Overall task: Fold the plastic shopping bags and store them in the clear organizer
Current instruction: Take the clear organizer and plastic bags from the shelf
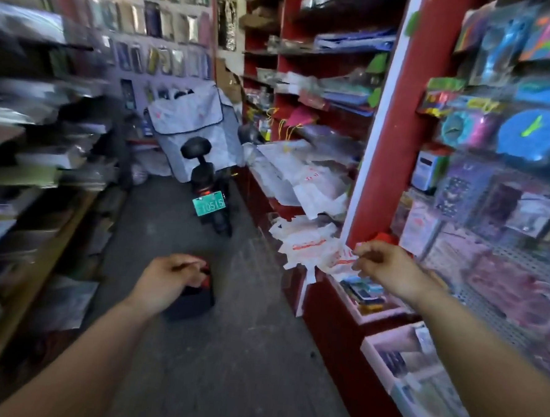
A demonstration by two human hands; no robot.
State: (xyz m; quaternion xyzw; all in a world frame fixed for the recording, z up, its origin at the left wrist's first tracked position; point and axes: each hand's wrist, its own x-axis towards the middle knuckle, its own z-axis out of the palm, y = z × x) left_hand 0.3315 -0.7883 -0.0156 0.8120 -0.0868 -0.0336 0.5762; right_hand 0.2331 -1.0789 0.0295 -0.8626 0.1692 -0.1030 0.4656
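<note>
A pile of white plastic shopping bags point(307, 242) with red print hangs over the edge of a low red shelf on the right. More white bags point(304, 178) lie stacked on the shelf above it. My right hand point(383, 266) reaches to the near corner of the lower pile, and its fingertips pinch the edge of a bag there. My left hand point(169, 282) hangs over the aisle floor with its fingers loosely curled and holds nothing. No clear organizer shows in the head view. The picture is blurred by motion.
A scooter point(209, 185) with a grey cover and a green plate stands in the narrow aisle ahead. A dark box with red trim point(194, 297) sits on the floor below my left hand. Packed shelves point(29, 148) line the left side, a pegboard of packaged goods point(499, 196) the right.
</note>
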